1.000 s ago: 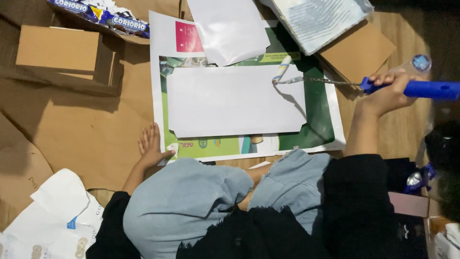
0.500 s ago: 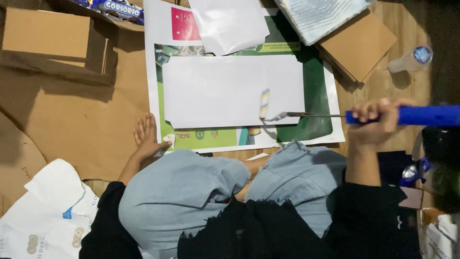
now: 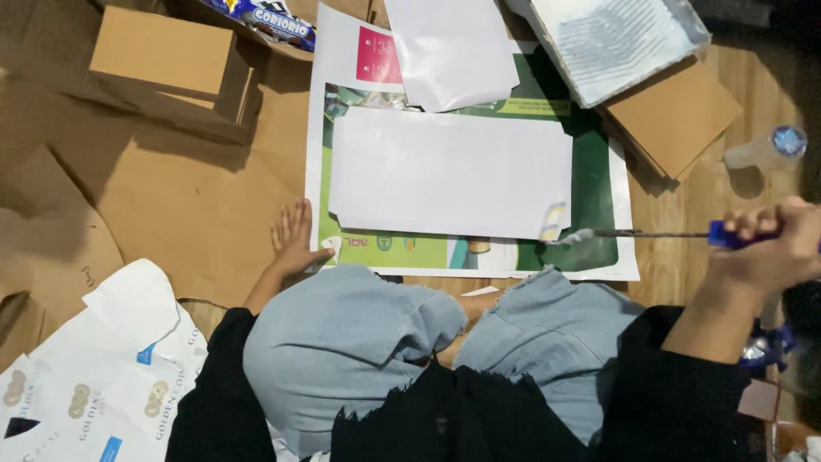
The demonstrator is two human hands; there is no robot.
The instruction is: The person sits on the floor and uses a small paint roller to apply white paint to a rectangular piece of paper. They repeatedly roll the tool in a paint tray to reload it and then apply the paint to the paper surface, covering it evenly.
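Knees: the person sits cross-legged in light blue jeans (image 3: 359,342), nearest the camera, at the lower edge of the poster.
Left hand: left hand (image 3: 292,239) lies flat, fingers spread and holding nothing, on the brown cardboard (image 3: 188,197), touching the left edge of the green poster (image 3: 599,197).
Right hand: right hand (image 3: 774,248) is closed in a fist round the blue handle of a small paint roller (image 3: 650,233), well apart from the left hand, over the wooden floor (image 3: 684,257).
Roller: its thin metal shaft runs leftward from the fist; the roller head sits at the lower right corner of the white sheet (image 3: 449,171), over the poster.
White sheet: lies flat in the middle of the poster, between the two hands and just beyond them.
Near left: printed white wrapping paper (image 3: 103,376) beside the left knee.
Far: a second white paper (image 3: 449,51) overlaps the poster's top; a paint tray (image 3: 616,43) lined with plastic lies at upper right, a cardboard piece (image 3: 676,111) beneath it.
Far right: a clear bottle with blue cap (image 3: 770,147) lies on the floor.
Far left: a cardboard box (image 3: 162,51) and a snack packet (image 3: 269,21).
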